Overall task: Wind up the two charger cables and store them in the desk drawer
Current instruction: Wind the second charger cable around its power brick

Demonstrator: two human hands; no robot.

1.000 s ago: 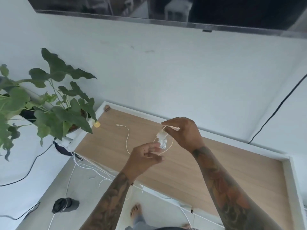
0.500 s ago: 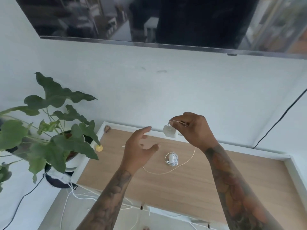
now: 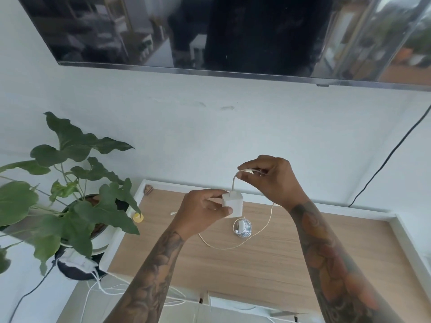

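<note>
My left hand (image 3: pixel 198 213) grips a white charger block (image 3: pixel 233 203) held above the wooden desk (image 3: pixel 268 264). A short way above it, my right hand (image 3: pixel 268 178) pinches the cream cable (image 3: pixel 235 247) that leaves the block's top. The rest of that cable hangs down past my right wrist and loops loosely across the desk, its plug end lying to the left. A second charger cable (image 3: pixel 242 227), wound into a small white coil, lies on the desk just below the block.
A potted plant (image 3: pixel 70 206) with broad leaves stands left of the desk, with a power strip and loose white cords below it. A small yellow object (image 3: pixel 138 217) sits on the desk's left rim. A dark screen (image 3: pixel 210 33) hangs on the wall above.
The wound white cable went from both hands down onto the desk. My right hand lifted the second charger by its cable, and my left hand has now closed on its block.
</note>
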